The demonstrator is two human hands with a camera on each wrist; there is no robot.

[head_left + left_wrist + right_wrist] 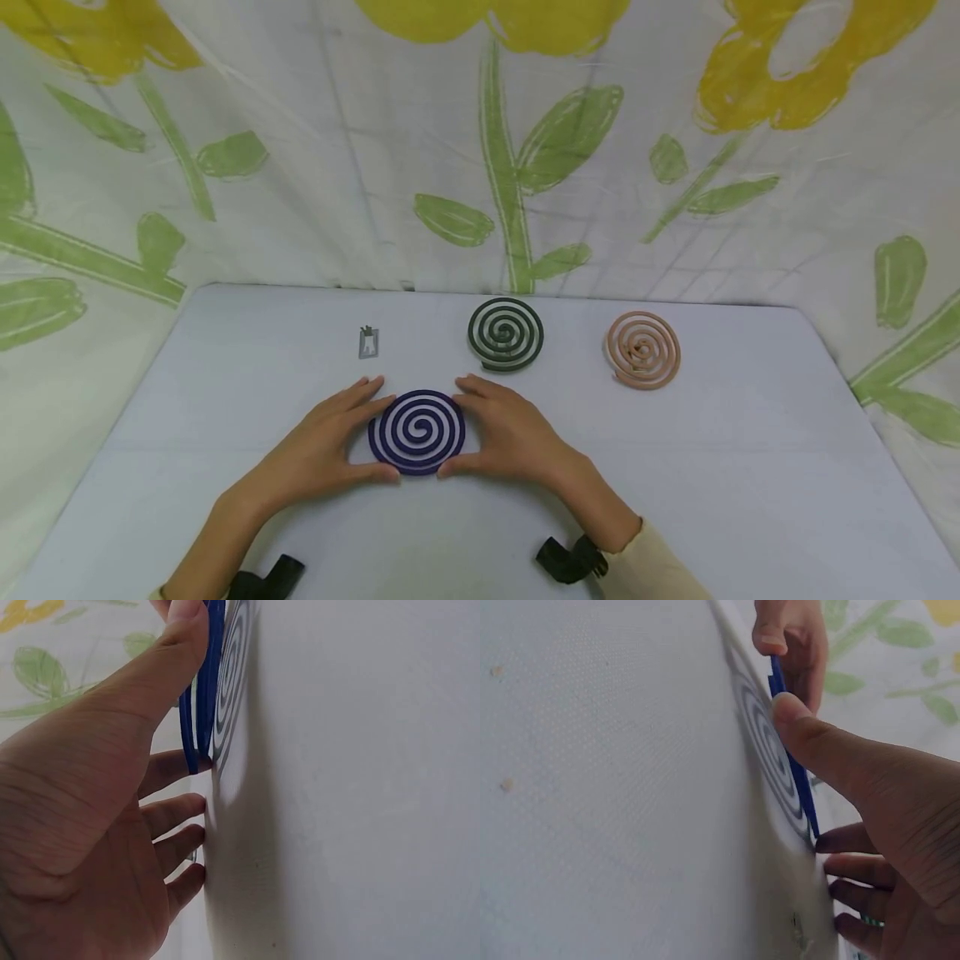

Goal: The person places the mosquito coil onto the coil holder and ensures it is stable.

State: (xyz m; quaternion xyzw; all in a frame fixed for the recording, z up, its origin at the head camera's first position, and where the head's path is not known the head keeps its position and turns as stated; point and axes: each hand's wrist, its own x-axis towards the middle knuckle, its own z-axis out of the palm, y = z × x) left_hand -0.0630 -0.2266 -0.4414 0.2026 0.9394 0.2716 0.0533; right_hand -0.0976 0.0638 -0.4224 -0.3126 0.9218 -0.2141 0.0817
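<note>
A dark blue mosquito coil is held between both hands near the middle of the white table. My left hand pinches its left edge, with the thumb at the near side and the index finger at the far side. On the opposite edge, my right hand grips it the same way. From the side, in the left wrist view, the blue coil is just off the tabletop and casts a spiral shadow. The other fingertips of both hands reach down to the table surface.
A green mosquito coil lies flat near the table's back edge, and an orange-brown coil is to its right. Left of them is a small metal coil stand. Behind the white table hangs a flower-patterned cloth.
</note>
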